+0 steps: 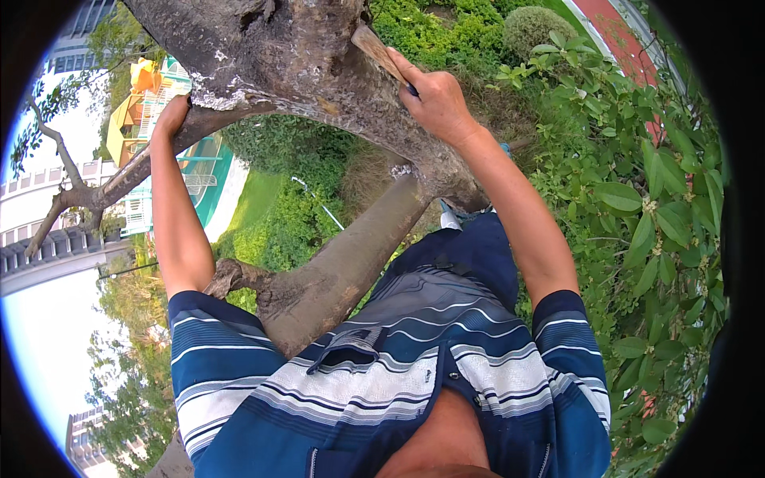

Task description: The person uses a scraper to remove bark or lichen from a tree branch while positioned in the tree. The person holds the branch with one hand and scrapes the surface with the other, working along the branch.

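My right hand (439, 104) is closed around a flat wooden tool handle (378, 51), its index finger lying along the wood. The handle's far end meets the bark of the thick tree trunk (299, 54), and a small dark part shows beside my fingers. What kind of tool it is cannot be told. On the other side, my left hand (171, 115) grips a slimmer side branch (197, 124), with its fingertips hidden behind the wood. A small dark patch shows at that hand's edge. Close to it, whitish, flaky patches (221, 98) mark the bark where branch and trunk join.
A thick lower limb (340, 263) slants past my body, with a broken stub (236, 278) near my left elbow. Leafy shrubs (645, 239) crowd my right side. Beyond are a rounded bush (535, 30), a red path (621, 42) and a yellow-roofed play structure (125, 125).
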Demonstrator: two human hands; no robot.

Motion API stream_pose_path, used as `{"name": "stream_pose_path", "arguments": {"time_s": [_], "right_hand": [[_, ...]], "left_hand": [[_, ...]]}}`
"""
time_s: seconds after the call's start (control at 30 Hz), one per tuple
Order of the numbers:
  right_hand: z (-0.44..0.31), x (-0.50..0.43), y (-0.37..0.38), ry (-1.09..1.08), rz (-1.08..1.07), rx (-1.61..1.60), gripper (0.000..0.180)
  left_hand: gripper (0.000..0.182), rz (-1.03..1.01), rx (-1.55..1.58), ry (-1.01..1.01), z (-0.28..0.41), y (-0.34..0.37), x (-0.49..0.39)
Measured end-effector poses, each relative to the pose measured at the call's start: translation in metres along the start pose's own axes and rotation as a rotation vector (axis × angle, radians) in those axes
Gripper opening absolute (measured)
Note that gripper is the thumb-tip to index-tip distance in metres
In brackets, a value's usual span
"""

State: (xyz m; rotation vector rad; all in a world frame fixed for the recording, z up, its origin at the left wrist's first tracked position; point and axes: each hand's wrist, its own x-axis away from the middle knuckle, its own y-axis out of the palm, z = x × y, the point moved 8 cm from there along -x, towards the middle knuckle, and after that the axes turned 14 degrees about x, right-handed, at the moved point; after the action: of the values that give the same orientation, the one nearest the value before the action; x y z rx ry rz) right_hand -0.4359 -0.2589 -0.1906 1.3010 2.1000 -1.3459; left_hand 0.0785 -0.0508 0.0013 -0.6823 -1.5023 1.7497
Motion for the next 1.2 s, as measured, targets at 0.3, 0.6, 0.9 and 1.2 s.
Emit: {"name": "stream_pose_path", "arguments": {"time_s": [0.3, 0.6, 0.9, 1.2], "right_hand": [[0.077, 0.152, 0.063, -0.264, -0.778, 0.443, 0.068], [0.001, 0.045, 0.020, -0.130, 0.011, 0.235, 0.074], [0.088, 0.255, 0.117, -0.094, -0.995, 0.434, 0.044], [0.125, 0.325, 0.150, 1.610, -0.771, -1.006, 0.010]], "left_hand": [[0.050, -0.106, -0.021, -0.080, -0.023, 0.002, -0.006], [0.051, -0.025, 0.112, -0.059, -0.032, 0.005, -0.008], [0.050, -0.056, 0.154, -0.086, -0.030, 0.007, -0.006], [0.046, -0.046, 0.071, -0.043, -0.017, 0.001, -0.001]]}}
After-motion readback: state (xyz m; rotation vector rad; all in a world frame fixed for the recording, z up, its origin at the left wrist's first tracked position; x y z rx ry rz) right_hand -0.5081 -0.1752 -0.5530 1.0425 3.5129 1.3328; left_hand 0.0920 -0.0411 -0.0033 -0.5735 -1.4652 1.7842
